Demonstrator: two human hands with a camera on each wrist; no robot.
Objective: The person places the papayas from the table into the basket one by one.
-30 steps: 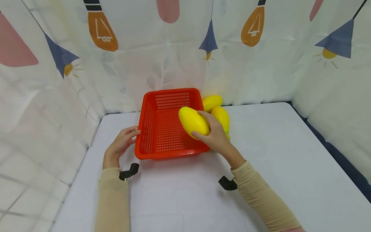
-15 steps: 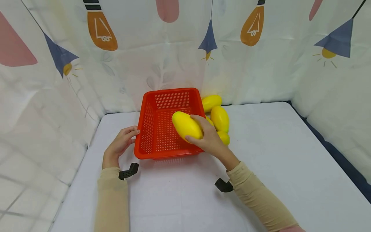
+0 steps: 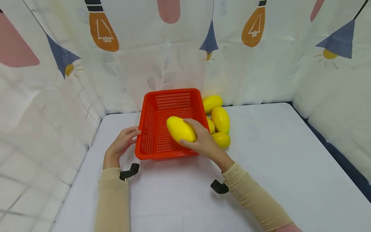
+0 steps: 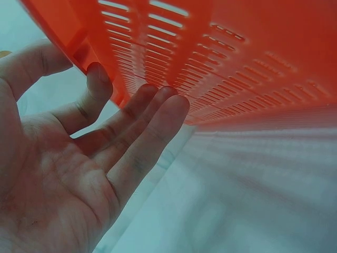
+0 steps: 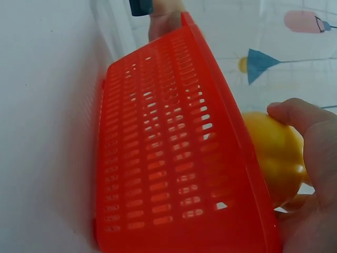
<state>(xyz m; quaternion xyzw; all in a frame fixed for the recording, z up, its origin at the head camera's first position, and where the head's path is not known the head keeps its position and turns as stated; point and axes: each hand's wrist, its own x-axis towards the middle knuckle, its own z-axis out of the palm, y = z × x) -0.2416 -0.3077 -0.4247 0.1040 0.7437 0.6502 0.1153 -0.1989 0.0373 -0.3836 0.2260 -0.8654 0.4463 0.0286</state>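
Observation:
A red plastic basket (image 3: 165,155) with slotted walls stands at the back of the table. My left hand (image 3: 121,145) holds its left rim, with a digit hooked over the edge in the left wrist view and the other fingertips (image 4: 168,110) against the slotted outer wall. My right hand (image 3: 201,138) grips a yellow mango (image 3: 180,129) over the basket's opening, thumb on the near side and fingers on the far side. In the right wrist view, this mango (image 5: 274,158) shows just past the basket's rim, partly hidden by it.
Several more mangoes (image 3: 221,120) lie on the table right of the basket, one partly hidden by its rim. A printed curtain (image 3: 179,58) hangs close behind the basket and along both sides. The white table (image 3: 290,154) extends to the right.
My right hand has carried the mango left and toward the near side, further over the basket, uncovering more of the mangoes at the right. The left hand and the basket have stayed put.

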